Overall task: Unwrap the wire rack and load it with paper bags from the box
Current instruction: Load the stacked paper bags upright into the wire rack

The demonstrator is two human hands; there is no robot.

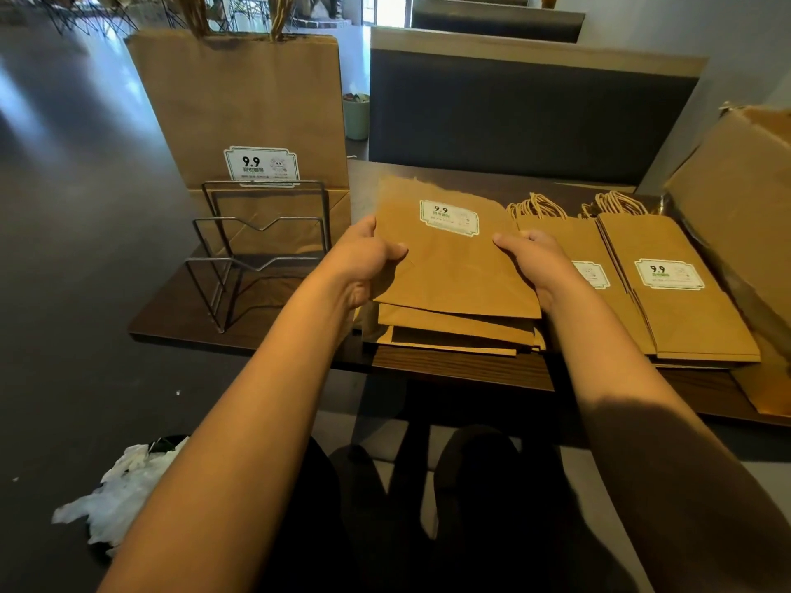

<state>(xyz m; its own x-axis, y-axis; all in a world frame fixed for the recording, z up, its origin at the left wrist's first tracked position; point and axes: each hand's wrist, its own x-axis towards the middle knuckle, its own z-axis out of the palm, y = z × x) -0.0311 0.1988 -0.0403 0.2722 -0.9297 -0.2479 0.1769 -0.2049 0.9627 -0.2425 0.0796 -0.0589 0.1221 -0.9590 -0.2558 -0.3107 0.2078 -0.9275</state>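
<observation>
Here both hands (pixel 368 258) (pixel 535 261) grip a flat bag stack (pixel 449 267), wire rack (pixel 261 250) left, handled bags (pixel 667 284) right.

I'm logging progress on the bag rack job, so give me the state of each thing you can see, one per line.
wire rack: unwrapped, upright on the table, one tall handled bag in its back slot, front slots empty
stack of flat bags: lying flat, gripped at both sides
left hand: grips the stack's left edge
right hand: grips the stack's right edge
handled bags: two flat piles, untouched
plastic wrap: crumpled on the floor
cardboard box: open
</observation>
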